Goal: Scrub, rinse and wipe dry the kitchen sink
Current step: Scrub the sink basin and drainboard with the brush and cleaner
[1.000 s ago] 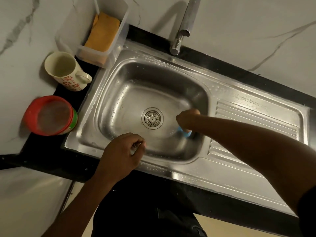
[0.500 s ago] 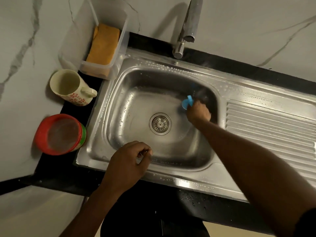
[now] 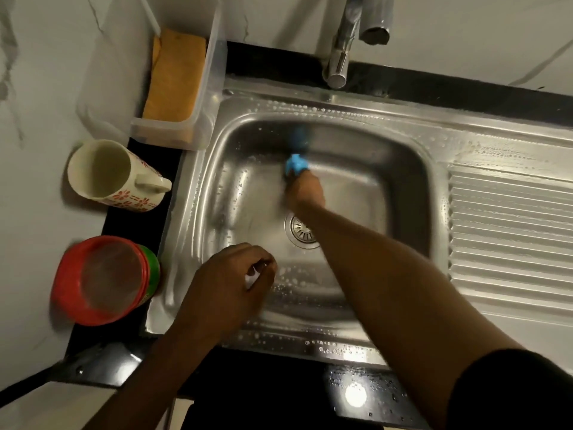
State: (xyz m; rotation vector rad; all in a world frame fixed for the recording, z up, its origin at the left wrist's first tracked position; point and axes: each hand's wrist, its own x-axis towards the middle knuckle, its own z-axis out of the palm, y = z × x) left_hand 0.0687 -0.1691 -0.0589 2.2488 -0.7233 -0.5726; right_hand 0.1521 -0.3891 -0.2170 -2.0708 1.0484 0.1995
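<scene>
Mid-scrub: my right hand (image 3: 305,193) gripped the scrubber (image 3: 294,164) at the sink's (image 3: 387,181) twelve o'clock, left hand (image 3: 229,283) loosely curled, empty; rinse likely next.

Blue scrubber (image 3: 295,164); orange cloth (image 3: 173,79); cream mug (image 3: 114,176), red floral pattern; red-lidded jar (image 3: 102,279)

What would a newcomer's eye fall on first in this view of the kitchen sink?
The right hand, gripping a blue scrubber against the far side of the sudsy steel sink. Next, the left hand, fingers loosely curled, above the near rim. On the black counter left of the sink stand a red-lidded jar and a floral mug.
</scene>
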